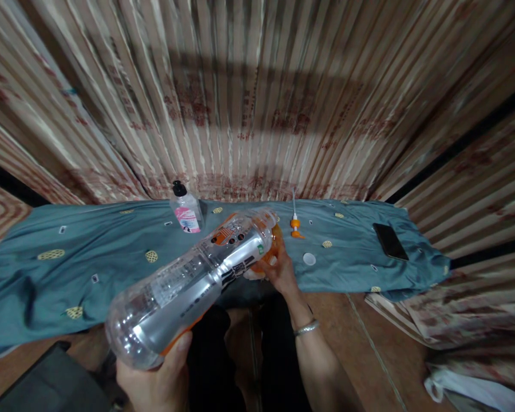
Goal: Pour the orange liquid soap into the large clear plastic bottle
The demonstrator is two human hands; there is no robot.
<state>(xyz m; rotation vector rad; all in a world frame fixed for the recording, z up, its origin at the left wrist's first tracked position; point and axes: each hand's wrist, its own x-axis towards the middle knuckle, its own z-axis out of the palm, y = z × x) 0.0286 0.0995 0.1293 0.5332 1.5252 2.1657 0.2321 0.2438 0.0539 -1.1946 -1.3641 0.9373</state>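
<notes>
Head camera is showing the left hand (154, 383) wrapping thumb and fingers around the base of a clear plastic bottle (189, 280), which is tilting in the air above a teal cloth (68, 252). Behind it, a small pink-labelled bottle (185, 210) is standing upright. The right hand (280, 273) is closing its fingers on an orange object (275, 243) against the big bottle's neck. Farther right, an orange pump nozzle (296, 226), a white cap (309, 258) and a dark phone (389, 241) are lying on the cloth.
</notes>
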